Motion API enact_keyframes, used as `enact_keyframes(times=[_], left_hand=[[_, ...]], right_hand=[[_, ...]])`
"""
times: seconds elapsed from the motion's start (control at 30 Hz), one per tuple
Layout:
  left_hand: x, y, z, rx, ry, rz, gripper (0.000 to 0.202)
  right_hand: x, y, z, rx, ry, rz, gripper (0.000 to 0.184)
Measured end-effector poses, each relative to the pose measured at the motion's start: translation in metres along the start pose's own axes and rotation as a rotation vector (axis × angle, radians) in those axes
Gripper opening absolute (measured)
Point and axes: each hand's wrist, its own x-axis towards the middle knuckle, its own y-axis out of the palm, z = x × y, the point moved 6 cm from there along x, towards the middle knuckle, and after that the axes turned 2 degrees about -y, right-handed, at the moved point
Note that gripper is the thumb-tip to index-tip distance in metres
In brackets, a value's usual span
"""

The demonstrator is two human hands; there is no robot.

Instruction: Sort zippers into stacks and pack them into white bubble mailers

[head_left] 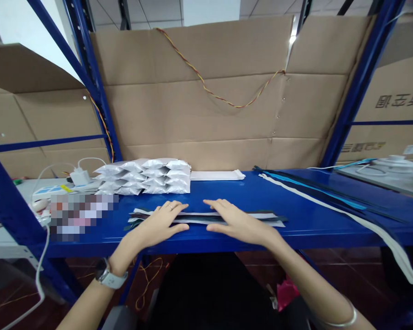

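Here we are at the blue steel shelf (pixel 296 229), and my left grip (pixel 156 223) and right grip (pixel 239 223) are both open, palms down, fingers stretched out flat, closed on nothing. Right under them lies a flat bundle of long strips (pixel 206 217), dark and white with a touch of teal, running sideways near the shelf's front edge. The left grip rests on the bundle's left part, the right grip on its right part, and the strips show between my fingertips. There's a ring (pixel 170 206) on a left finger, a watch (pixel 110 273) on the left wrist and a bangle (pixel 344 320) on the right wrist. Over to the right, a longer pile of strips (pixel 316 190) in black, bright blue and white runs diagonally across the shelf, with one white strip (pixel 399 256) hanging past the front edge. Beyond my left grip sits a neat stack of silver pouches (pixel 142 176), and just beside it a flat white packet (pixel 216 175). Further left, a white power strip (pixel 50 192) with a charger (pixel 79 176) nearby. Cardboard sheets (pixel 192 110) line the back of the rack, a twisted wire (pixel 220 78) draped across them.
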Motion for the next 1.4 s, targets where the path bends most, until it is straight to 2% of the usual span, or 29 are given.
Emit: enact_keyframes(times=[0.13, 0.23, 0.37, 0.47, 0.5, 0.53, 0.6, 0.7, 0.8, 0.87, 0.93, 1.03, 1.13, 1.23, 1.4], left_hand=[[-0.007, 0.011, -0.008, 0.077, 0.035, -0.096, 0.039], [-0.019, 0.014, -0.018, 0.182, 0.102, -0.128, 0.038], [-0.033, 0.024, -0.031, 0.437, 0.207, -0.211, 0.042], [-0.041, 0.030, -0.039, 0.603, 0.297, -0.314, 0.029], [-0.043, 0.030, -0.042, 0.630, 0.324, -0.342, 0.024], [-0.045, 0.030, -0.045, 0.641, 0.343, -0.363, 0.023], [-0.047, 0.025, -0.053, 0.613, 0.336, -0.399, 0.026], [-0.042, 0.012, -0.068, 0.459, 0.196, -0.438, 0.025], [-0.026, -0.004, -0.085, 0.269, -0.027, -0.466, 0.017], [-0.012, -0.017, -0.098, 0.194, -0.144, -0.531, 0.015], [0.002, -0.028, -0.110, 0.110, -0.221, -0.590, 0.019], [0.020, -0.036, -0.117, -0.044, -0.302, -0.585, 0.021], [0.029, -0.031, -0.120, -0.100, -0.321, -0.557, 0.019], [0.033, -0.018, -0.128, 0.008, -0.255, -0.570, 0.026], [0.029, 0.004, -0.150, 0.244, -0.095, -0.601, 0.042]], right_hand=[[0.003, 0.021, 0.014, -0.206, -0.041, -0.069, 0.060], [-0.006, 0.026, 0.024, -0.391, -0.121, -0.118, 0.053], [-0.020, 0.037, 0.033, -0.664, -0.168, -0.189, 0.041], [-0.027, 0.043, 0.035, -0.707, -0.205, -0.229, 0.012], [-0.029, 0.043, 0.036, -0.700, -0.215, -0.248, 0.008], [-0.032, 0.042, 0.036, -0.686, -0.219, -0.266, 0.013], [-0.035, 0.036, 0.038, -0.624, -0.203, -0.293, 0.022], [-0.037, 0.016, 0.041, -0.413, -0.101, -0.341, 0.022], [-0.033, -0.014, 0.044, -0.074, 0.041, -0.457, 0.010], [-0.028, -0.033, 0.046, 0.182, 0.092, -0.558, 0.004], [-0.021, -0.046, 0.049, 0.415, 0.105, -0.628, 0.011], [-0.012, -0.055, 0.052, 0.612, 0.091, -0.675, 0.020], [-0.007, -0.056, 0.052, 0.646, 0.080, -0.674, 0.030], [-0.005, -0.052, 0.048, 0.692, 0.119, -0.636, 0.039], [-0.006, -0.057, 0.036, 0.656, 0.099, -0.626, 0.020]])
